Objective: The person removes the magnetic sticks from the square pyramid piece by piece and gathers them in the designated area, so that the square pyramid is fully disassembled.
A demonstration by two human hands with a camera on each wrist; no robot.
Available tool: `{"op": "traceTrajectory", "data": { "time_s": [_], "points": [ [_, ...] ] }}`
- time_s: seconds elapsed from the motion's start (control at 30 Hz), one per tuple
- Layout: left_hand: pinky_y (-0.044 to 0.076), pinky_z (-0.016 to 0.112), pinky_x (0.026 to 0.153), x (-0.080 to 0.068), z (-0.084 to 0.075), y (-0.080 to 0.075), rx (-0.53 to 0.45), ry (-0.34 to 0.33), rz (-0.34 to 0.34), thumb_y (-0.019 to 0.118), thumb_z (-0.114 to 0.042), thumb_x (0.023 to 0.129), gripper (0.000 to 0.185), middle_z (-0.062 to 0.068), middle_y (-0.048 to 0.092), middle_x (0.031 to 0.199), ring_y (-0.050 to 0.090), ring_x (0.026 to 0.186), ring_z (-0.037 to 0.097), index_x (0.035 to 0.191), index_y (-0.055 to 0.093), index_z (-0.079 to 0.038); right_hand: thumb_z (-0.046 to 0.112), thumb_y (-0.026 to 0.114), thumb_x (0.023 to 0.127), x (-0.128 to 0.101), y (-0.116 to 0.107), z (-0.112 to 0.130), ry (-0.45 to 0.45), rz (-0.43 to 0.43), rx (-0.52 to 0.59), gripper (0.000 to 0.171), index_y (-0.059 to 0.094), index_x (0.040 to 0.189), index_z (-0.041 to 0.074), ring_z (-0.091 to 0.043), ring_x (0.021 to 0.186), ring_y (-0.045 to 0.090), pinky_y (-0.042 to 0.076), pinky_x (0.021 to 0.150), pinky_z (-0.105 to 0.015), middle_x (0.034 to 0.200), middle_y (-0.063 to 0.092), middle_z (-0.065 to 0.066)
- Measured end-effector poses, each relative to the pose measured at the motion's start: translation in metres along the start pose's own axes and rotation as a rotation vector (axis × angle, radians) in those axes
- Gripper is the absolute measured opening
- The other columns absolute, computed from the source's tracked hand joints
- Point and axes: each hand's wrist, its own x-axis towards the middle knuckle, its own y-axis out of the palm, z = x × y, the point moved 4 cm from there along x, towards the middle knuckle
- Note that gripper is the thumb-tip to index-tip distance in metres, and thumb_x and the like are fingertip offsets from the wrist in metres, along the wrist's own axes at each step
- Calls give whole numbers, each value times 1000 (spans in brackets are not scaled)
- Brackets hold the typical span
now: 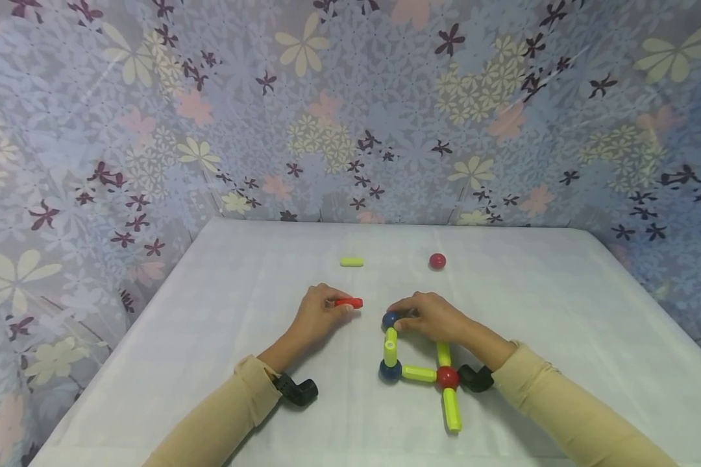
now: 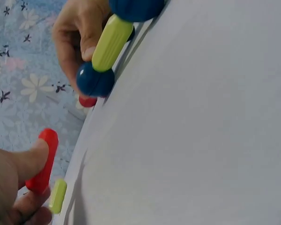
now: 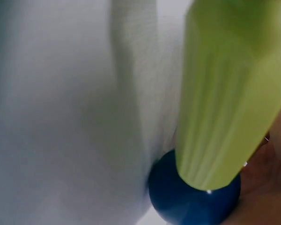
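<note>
My left hand [image 1: 317, 312] pinches a short red rod [image 1: 353, 303] between thumb and fingers, just above the white table. To its right, my right hand [image 1: 435, 316] grips the far blue ball [image 1: 389, 319] of a joined ball-and-rod frame. A lime rod links that ball to a nearer blue ball [image 1: 391, 371], from which another lime rod [image 1: 390, 355] sticks up. A sideways lime rod [image 1: 418, 373] runs to a red ball [image 1: 447, 377]. Two more lime rods leave this ball; the far one goes under my right hand, partly hidden. In the right wrist view, a lime rod [image 3: 220, 108] looms close.
Farther back on the table [image 1: 257, 259] lie a loose lime rod [image 1: 352, 262] and a loose red ball [image 1: 437, 261]. Behind the table's back edge hangs a flowered cloth [image 1: 339, 130]. Black wrist devices sit by both sleeves, the right one close beside the frame's red ball.
</note>
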Motion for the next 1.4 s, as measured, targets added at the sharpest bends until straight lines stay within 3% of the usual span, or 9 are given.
{"op": "traceTrajectory", "data": {
  "time_s": [0.17,0.3,0.5,0.77,1.17,1.3,1.4],
  "points": [
    [31,30,72,20,4,-3,147,19,-58,73,-24,81,23,2,59,93,42,88,18,103,73,-18,32,69,84,0,0,0,6,-6,15,35,66,118,24,-11,92,53,45,81,-31,105,66,7],
    [32,32,75,39,8,0,246,9,-83,70,-22,82,23,3,61,97,45,89,19,105,72,-18,31,69,84,0,2,1,11,-3,35,36,66,118,24,-12,95,53,45,82,-31,108,66,6],
    [36,40,84,62,9,4,325,7,-129,70,-21,82,24,8,60,101,47,98,25,106,71,-20,30,70,83,0,2,4,-3,-15,30,35,66,118,23,-11,93,53,45,80,-29,108,67,5],
    [38,43,86,79,8,5,397,-9,-174,69,-22,83,23,12,58,105,47,103,29,105,70,-22,29,69,84,-2,2,4,-20,-13,34,35,66,118,21,-11,94,54,46,81,-30,109,67,4],
    [35,43,89,82,5,5,333,-25,-180,71,-20,80,31,12,55,106,44,106,30,111,67,-21,29,69,84,-2,1,3,6,-4,25,35,66,118,23,-11,94,54,46,81,-31,107,66,5],
    [35,42,88,69,-3,3,209,3,-151,68,-21,83,31,10,56,105,43,104,28,113,66,-18,29,69,84,-2,0,1,0,-2,27,35,66,119,23,-12,94,54,46,81,-31,108,66,5],
    [40,41,88,46,-15,4,59,50,-92,61,-22,89,25,10,60,104,47,103,26,112,67,-14,29,69,84,-2,0,-1,-2,-4,25,35,66,118,23,-12,95,55,47,82,-32,108,67,5]
  ]
}}
